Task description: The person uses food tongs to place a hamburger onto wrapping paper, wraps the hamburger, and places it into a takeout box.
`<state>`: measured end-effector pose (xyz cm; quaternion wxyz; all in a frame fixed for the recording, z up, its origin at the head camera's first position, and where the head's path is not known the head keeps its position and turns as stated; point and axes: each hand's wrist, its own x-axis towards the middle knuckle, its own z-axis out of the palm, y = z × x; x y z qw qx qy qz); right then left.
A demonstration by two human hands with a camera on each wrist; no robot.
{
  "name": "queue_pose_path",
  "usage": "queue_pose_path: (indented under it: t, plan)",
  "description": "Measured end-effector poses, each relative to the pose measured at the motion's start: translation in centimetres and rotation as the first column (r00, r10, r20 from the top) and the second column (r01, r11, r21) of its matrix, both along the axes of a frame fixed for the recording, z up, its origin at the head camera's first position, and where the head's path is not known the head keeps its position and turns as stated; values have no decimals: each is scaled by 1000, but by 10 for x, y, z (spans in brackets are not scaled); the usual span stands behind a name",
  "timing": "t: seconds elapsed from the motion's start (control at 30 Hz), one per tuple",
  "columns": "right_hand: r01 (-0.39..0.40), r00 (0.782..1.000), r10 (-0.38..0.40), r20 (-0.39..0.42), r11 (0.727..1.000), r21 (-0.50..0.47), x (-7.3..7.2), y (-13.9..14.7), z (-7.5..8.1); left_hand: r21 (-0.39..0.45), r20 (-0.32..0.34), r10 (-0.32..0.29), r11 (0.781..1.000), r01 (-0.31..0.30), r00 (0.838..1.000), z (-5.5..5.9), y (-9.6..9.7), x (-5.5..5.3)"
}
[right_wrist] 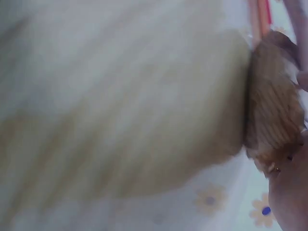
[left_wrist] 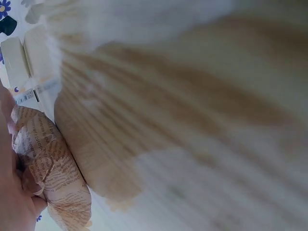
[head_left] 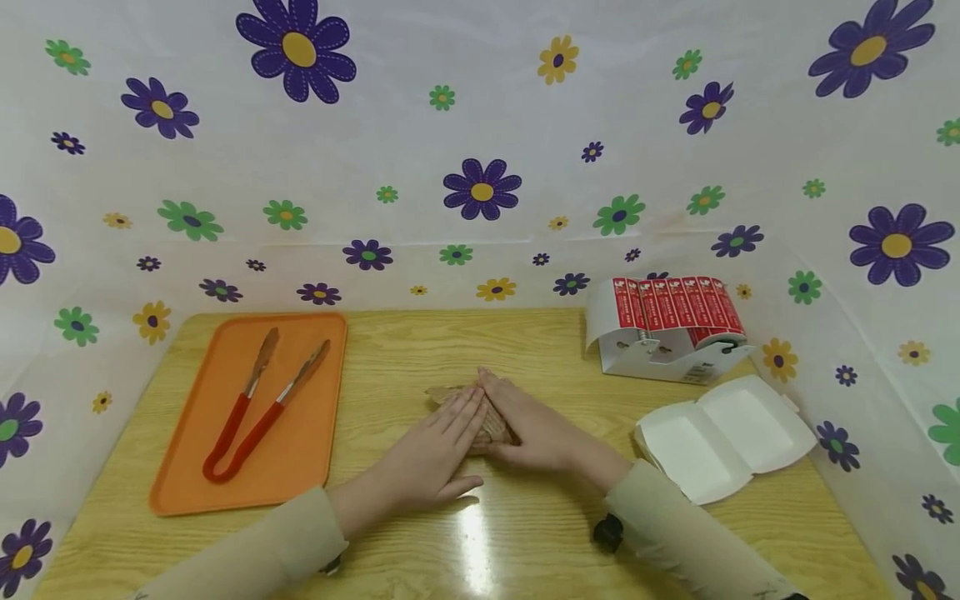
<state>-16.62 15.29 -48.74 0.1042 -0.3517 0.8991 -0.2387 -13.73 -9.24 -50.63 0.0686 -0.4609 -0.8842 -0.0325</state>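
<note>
On the table in front of me lies a bundle wrapped in brown paper. Print like newspaper text covers the wrapped bundle in the left wrist view, and the wrapped bundle looks creased in the right wrist view. My left hand lies over its left part with straight fingers, thumb stretched out to the side. From the right, my right hand rests on it, fingers extended and thumb along the near edge. The fingertips of both hands come together at the top of the bundle, covering much of it. What the paper encloses is hidden.
Left of the hands, an orange tray carries red-handled tongs. At the back right stands a white carton holding red-printed packs. An opened white foam clamshell box sits at the right edge. A flowered cloth surrounds the table.
</note>
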Motion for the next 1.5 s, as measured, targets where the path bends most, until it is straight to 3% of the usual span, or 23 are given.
queue_pose_path:
  t: [0.1,0.17,0.27,0.33,0.43,0.53,0.67,0.83,0.97,1.03,1.13,1.33,1.5]
  plan:
    - [76,997,-75,15,995,-70,0,11,17,-4,1,9,1000,-9,1000,-1,0,1]
    - [149,988,-151,-18,984,-102,-1,18,29,-4,2,12,1000,-12,1000,0,0,2]
    - [283,951,-300,-79,943,-175,-7,29,44,-5,6,16,1000,-16,1000,2,1,2]
    - [373,903,-409,-128,897,-237,-14,36,53,-17,11,23,1000,-22,1000,3,1,2]
    - [498,806,-571,-158,797,-341,-27,48,64,-43,18,33,999,-32,999,3,2,3]
    - [603,700,-702,-131,680,-416,-42,59,74,-63,21,42,997,-41,999,3,2,4]
    - [696,588,-807,-57,541,-471,-64,70,82,-67,25,48,997,-47,999,2,1,4]
    - [757,491,-870,36,406,-513,-90,83,84,-64,38,52,997,-49,998,3,1,5]
    - [811,420,-903,87,330,-484,-105,93,85,-57,44,48,997,-46,998,4,1,5]
    - [841,388,-916,105,306,-446,-111,99,84,-58,46,47,997,-44,998,5,1,5]
    - [872,368,-924,107,303,-384,-118,105,80,-58,51,47,997,-44,998,4,1,5]
    - [883,376,-924,73,333,-332,-122,110,70,-73,34,51,996,-49,998,3,0,5]
    - [880,381,-922,70,338,-335,-124,113,65,-81,25,55,995,-53,998,4,1,5]
